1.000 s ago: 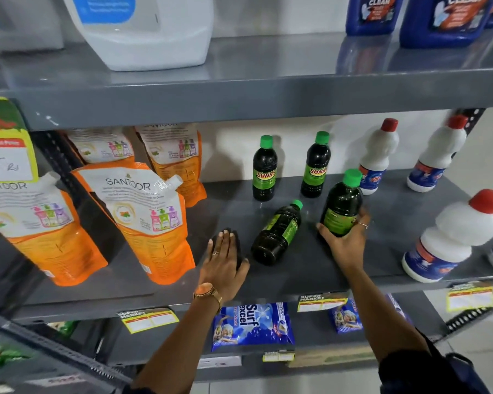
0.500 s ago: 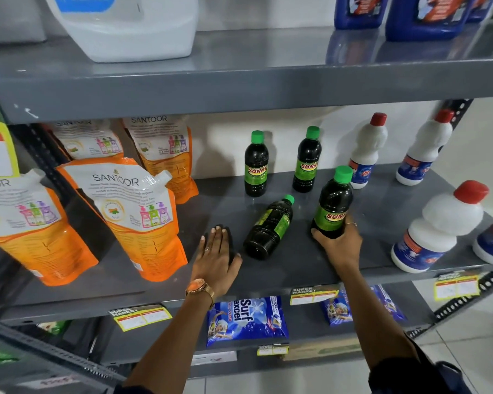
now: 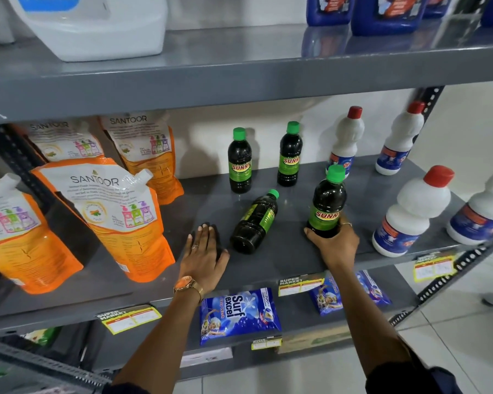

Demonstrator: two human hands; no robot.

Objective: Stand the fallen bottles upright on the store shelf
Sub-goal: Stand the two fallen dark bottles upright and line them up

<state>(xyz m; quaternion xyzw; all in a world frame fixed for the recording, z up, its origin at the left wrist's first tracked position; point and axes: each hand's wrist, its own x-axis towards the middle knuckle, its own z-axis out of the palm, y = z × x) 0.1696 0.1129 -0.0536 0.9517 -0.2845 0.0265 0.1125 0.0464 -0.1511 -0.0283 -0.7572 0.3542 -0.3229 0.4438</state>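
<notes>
On the grey middle shelf [image 3: 282,257] a dark Sunny bottle with a green cap [image 3: 255,221] lies on its side, cap pointing to the back right. My right hand [image 3: 335,243] grips the base of another Sunny bottle [image 3: 326,203], which stands upright. My left hand [image 3: 204,255] rests flat, fingers together, over a dark object [image 3: 215,237] that is mostly hidden; I cannot tell what it is. Two more Sunny bottles [image 3: 239,162] [image 3: 289,156] stand upright at the back.
Orange Santoor refill pouches [image 3: 114,211] stand to the left. White bottles with red caps [image 3: 410,213] stand to the right and at the back. The upper shelf [image 3: 239,78] hangs close overhead. Blue Surf Excel packets [image 3: 236,315] lie on the shelf below.
The bottle in my right hand has gone from tilted to upright. My left hand has stayed flat on the dark object. The lying bottle has not moved.
</notes>
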